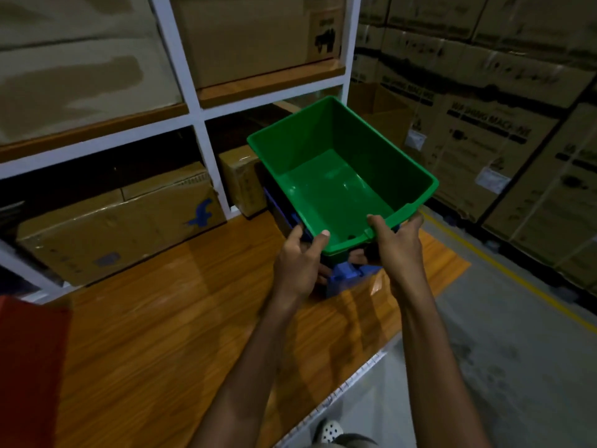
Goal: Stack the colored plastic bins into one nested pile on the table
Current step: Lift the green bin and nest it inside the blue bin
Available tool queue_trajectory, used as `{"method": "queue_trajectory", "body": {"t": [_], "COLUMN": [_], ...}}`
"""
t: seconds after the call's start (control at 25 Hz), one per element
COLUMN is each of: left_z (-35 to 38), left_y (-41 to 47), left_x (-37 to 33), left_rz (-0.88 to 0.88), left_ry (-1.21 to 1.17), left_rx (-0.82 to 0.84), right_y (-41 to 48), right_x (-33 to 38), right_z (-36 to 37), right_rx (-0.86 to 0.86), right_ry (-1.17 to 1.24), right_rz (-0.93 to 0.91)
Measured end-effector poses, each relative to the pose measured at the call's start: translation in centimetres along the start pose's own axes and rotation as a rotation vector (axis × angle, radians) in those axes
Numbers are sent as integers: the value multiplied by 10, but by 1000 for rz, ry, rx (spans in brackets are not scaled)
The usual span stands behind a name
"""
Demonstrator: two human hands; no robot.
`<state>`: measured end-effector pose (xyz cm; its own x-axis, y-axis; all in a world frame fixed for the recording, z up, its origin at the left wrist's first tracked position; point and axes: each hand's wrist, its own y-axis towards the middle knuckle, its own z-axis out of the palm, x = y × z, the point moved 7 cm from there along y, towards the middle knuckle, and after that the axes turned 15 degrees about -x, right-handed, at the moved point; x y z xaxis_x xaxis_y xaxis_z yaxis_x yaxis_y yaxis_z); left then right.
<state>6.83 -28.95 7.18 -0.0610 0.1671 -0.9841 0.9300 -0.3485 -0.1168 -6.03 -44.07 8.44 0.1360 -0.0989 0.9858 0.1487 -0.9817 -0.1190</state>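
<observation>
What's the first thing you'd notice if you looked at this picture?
The bright green bin, held up by its near rim in the left hand and right hand, right in the middle. Under it peeks a blue bin on the shiny wooden table. Brown cardboard boxes tower on the right.

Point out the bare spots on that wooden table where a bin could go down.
The widest bare patch of the wooden table lies left of the arms, bordered by the cardboard box behind and the red object at the left edge. It is crowded at the far right, where both hands, left hand and right hand, hold the green bin over the blue bin.
</observation>
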Motion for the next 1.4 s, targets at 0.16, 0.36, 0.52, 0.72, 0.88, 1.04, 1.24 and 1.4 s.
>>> {"method": "queue_trajectory", "body": {"t": [0.16, 0.36, 0.52, 0.72, 0.88, 1.04, 1.24, 1.4], "left_z": [14, 8, 7, 8, 7, 10, 25, 34], "left_y": [-9, -11, -8, -15, -17, -24, -22, -10], "left_x": [15, 29, 41, 44, 44, 50, 61, 64], "left_rz": [-10, 79, 69, 149, 208, 177, 144, 107], "left_ry": [31, 151, 128, 180, 328, 369, 365, 306], "left_rx": [-12, -203, -298, -323, -370, -419, -388, -351], "right_y": [18, 25, 31, 45, 49, 52, 57, 52], "right_x": [-27, -65, -65, -63, -63, -74, -91, -78], "right_z": [-5, -4, -11, -30, -32, -32, -33, -40], "right_rx": [55, 122, 173, 139, 122, 85, 33, -138], "right_ry": [-26, 28, 61, 94, 96, 165, 301, -59], "right_rz": [55, 161, 121, 49, -11, 8, 140, -294]}}
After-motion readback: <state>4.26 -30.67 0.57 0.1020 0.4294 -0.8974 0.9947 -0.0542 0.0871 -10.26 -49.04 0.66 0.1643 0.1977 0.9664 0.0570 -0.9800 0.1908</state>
